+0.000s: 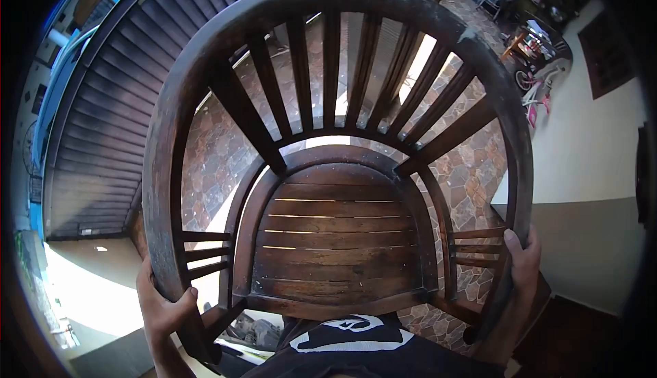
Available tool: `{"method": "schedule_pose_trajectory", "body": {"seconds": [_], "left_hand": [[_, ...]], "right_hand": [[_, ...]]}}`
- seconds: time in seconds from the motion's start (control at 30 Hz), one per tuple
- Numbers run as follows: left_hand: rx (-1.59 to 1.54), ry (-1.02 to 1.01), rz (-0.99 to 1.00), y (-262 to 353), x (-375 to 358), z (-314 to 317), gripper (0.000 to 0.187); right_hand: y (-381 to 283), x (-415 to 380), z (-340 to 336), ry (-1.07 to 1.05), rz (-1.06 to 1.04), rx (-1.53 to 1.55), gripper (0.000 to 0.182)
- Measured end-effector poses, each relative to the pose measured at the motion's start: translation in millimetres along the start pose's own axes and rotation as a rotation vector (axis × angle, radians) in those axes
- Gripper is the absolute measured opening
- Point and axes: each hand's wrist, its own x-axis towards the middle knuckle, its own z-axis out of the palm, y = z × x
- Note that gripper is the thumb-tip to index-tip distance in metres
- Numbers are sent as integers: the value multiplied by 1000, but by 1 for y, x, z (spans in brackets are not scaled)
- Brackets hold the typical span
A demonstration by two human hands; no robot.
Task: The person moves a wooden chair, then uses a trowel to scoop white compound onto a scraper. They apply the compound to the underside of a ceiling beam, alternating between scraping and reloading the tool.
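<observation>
A dark brown wooden armchair (335, 224) fills the middle of the head view, its slatted seat close to my body and its curved, spindled back on the far side. My left hand (164, 303) is wrapped round the left armrest, thumb on top. On the other side, my right hand (523, 258) grips the right armrest, with its thumb over the inner edge. White scuffs mark the top rail. Whether the chair's legs touch the floor is hidden.
Irregular stone tiles cover the floor (472, 179). A slatted metal gate (102, 124) runs along the left. A white and grey wall (588, 166) stands at the right. Toward the back right are a small pink bicycle (537, 101) and a cluttered small table (537, 42).
</observation>
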Motion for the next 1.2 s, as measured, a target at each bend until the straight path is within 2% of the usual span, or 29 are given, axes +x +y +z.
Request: {"method": "schedule_pose_trajectory", "body": {"seconds": [0.1,0.13,0.2,0.27,0.3,0.37,0.5,0.53,0.63,0.67,0.73,0.87,0.97,1.03,1.1,1.17,1.2], "left_hand": [[119,93,108,-7,0,5,62],[94,60,70,-4,-2,6,59],[88,39,71,9,-20,7,51],[81,67,159,16,-37,13,50],[23,-31,228,-2,-9,16,49],[-28,-67,166,10,-11,17,50],[25,-39,326,10,-22,10,52],[-19,-91,309,7,-25,6,53],[-28,-49,345,-4,-44,6,54],[-51,-58,340,-13,-51,4,54],[-271,-124,401,-19,-53,1,54],[-216,-98,361,-28,-69,-8,50],[-140,-96,408,-29,-93,-18,55],[-248,-77,477,-67,-70,3,57],[-140,-36,496,-89,-55,5,55],[-190,-50,519,-93,-57,0,54],[-143,-24,505,-90,-64,-5,54]], "right_hand": [[-18,-27,-8,79,-29,-12,35],[-21,-35,-10,67,-44,-70,35],[15,-49,-15,121,-59,3,36],[47,-48,-17,120,-51,65,36],[39,-70,-12,168,-9,22,38],[46,-79,-15,142,6,16,40],[54,-144,-40,293,8,23,49],[63,-155,-40,334,3,38,53],[90,-198,-42,458,28,-35,56],[91,-216,-44,510,34,-61,57],[83,-244,-35,482,-12,88,60],[103,-271,-19,605,1,98,60],[114,-296,-23,568,-41,176,61],[142,-275,0,593,-59,174,61],[146,-276,19,666,-85,183,61],[130,-294,27,667,-85,152,43],[121,-299,31,769,-102,124,40]]}}
